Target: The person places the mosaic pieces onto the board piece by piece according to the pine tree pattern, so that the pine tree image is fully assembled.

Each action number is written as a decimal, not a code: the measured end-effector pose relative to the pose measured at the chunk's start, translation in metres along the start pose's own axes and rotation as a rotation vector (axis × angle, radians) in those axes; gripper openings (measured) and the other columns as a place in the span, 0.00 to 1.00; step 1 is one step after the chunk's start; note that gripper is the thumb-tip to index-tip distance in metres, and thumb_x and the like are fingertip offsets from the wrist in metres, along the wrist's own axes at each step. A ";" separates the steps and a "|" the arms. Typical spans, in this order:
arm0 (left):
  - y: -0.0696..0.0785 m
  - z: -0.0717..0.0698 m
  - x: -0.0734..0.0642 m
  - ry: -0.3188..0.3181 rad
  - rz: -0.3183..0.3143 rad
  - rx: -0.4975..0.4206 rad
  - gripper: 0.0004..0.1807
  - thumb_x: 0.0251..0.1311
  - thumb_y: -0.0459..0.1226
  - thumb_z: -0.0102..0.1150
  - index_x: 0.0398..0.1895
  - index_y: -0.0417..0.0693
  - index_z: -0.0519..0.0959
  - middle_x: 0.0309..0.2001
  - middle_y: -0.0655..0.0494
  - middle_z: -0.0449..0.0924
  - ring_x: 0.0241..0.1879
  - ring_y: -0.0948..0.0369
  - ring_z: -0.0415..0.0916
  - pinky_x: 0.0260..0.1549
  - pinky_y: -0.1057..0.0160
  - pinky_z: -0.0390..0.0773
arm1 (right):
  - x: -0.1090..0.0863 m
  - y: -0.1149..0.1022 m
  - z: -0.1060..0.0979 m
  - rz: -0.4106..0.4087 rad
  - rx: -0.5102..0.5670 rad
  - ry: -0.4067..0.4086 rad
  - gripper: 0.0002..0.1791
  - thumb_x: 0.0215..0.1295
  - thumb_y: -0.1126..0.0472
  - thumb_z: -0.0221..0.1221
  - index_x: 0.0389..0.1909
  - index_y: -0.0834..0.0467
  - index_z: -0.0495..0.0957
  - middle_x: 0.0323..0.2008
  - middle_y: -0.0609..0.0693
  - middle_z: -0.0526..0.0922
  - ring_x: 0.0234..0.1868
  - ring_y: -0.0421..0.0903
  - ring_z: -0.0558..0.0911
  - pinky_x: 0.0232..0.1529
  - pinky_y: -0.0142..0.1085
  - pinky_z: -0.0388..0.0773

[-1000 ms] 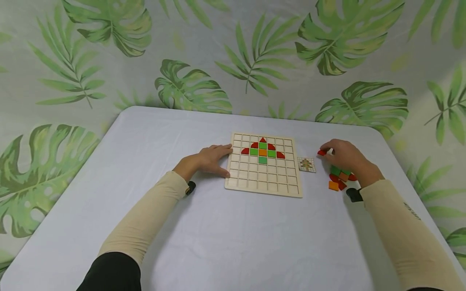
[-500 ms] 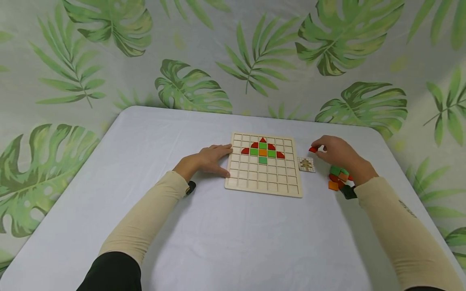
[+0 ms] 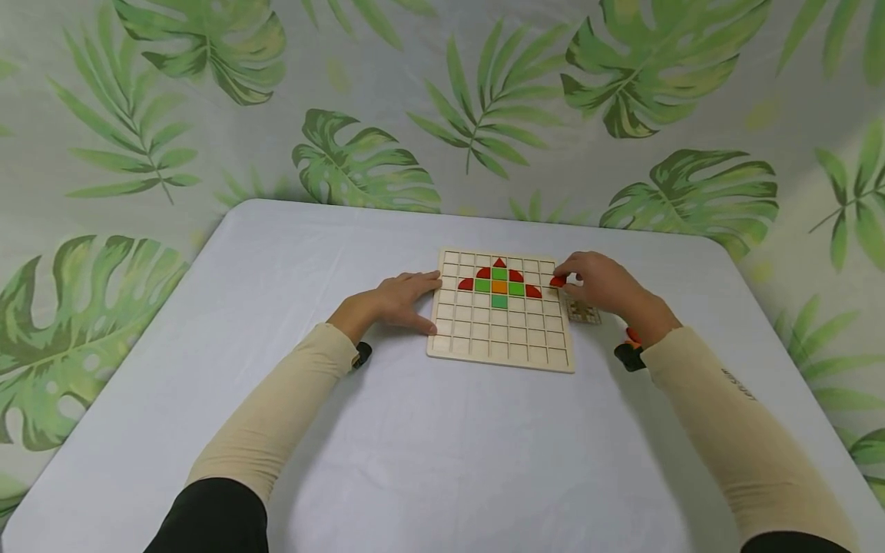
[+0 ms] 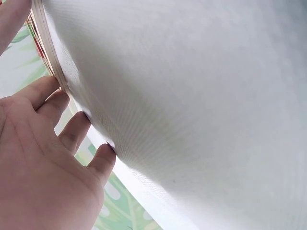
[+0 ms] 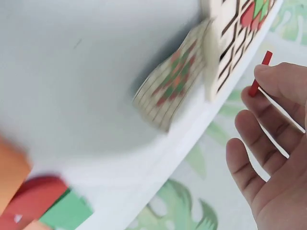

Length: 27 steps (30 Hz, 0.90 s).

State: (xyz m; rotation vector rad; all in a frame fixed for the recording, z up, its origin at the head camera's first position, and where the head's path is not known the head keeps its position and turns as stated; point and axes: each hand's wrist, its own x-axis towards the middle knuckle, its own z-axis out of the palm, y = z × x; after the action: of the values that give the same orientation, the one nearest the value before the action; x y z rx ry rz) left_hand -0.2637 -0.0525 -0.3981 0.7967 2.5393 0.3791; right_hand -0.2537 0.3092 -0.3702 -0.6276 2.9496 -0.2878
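My left hand (image 3: 401,301) rests at the left side of the square wooden grid board (image 3: 488,338), fingers and thumb spread, fingertips at its edge. In the left wrist view the hand (image 4: 53,148) touches the board's rim. My right hand (image 3: 603,283) pinches a red tile (image 3: 557,282) between thumb and forefinger, over the board's right edge. The right wrist view shows that tile (image 5: 259,74) edge-on, the other fingers loosely bent. On the board, a red triangle (image 3: 499,263) tops an arrangement of green squares (image 3: 499,302), an orange square (image 3: 499,286) and rounded red tiles (image 3: 533,292).
A small pattern card (image 5: 172,81) lies against the board's right side, partly under my right hand in the head view. Several loose red, orange and green tiles (image 5: 67,209) lie further right, mostly hidden by my right wrist. A white cloth (image 3: 442,453) covers the table.
My right hand has moved left from beside the loose tiles to the board's right edge, carrying the red tile. My left hand has stayed at the board's left side.
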 end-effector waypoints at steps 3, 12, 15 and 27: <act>-0.001 0.001 0.002 -0.001 0.003 0.007 0.51 0.58 0.56 0.66 0.79 0.53 0.52 0.82 0.58 0.41 0.80 0.48 0.42 0.76 0.42 0.51 | 0.007 -0.010 0.004 -0.033 0.006 -0.005 0.16 0.66 0.63 0.62 0.54 0.62 0.82 0.50 0.60 0.83 0.49 0.57 0.80 0.52 0.53 0.78; 0.000 0.000 0.001 -0.007 -0.009 0.010 0.51 0.57 0.57 0.65 0.80 0.56 0.51 0.82 0.61 0.40 0.81 0.50 0.41 0.76 0.43 0.50 | 0.026 -0.037 0.012 -0.089 0.004 -0.020 0.16 0.67 0.63 0.61 0.54 0.60 0.83 0.49 0.57 0.84 0.50 0.54 0.80 0.55 0.50 0.78; -0.001 -0.001 0.000 -0.004 -0.008 0.008 0.51 0.57 0.57 0.65 0.80 0.55 0.52 0.82 0.60 0.40 0.81 0.49 0.41 0.76 0.43 0.50 | 0.033 -0.048 0.012 -0.108 0.009 -0.016 0.16 0.66 0.63 0.61 0.53 0.60 0.83 0.48 0.56 0.85 0.49 0.54 0.81 0.54 0.49 0.78; -0.002 0.001 0.001 0.000 -0.004 0.008 0.51 0.58 0.57 0.66 0.80 0.55 0.52 0.82 0.60 0.40 0.81 0.49 0.42 0.76 0.43 0.50 | 0.048 -0.084 0.028 -0.159 0.016 -0.051 0.15 0.64 0.63 0.63 0.51 0.59 0.84 0.52 0.57 0.82 0.52 0.54 0.79 0.59 0.48 0.77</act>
State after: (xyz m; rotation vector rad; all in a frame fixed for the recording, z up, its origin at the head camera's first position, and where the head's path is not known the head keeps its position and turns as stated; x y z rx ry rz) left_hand -0.2652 -0.0533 -0.4002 0.7943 2.5436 0.3684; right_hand -0.2606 0.2093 -0.3834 -0.8560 2.8499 -0.3050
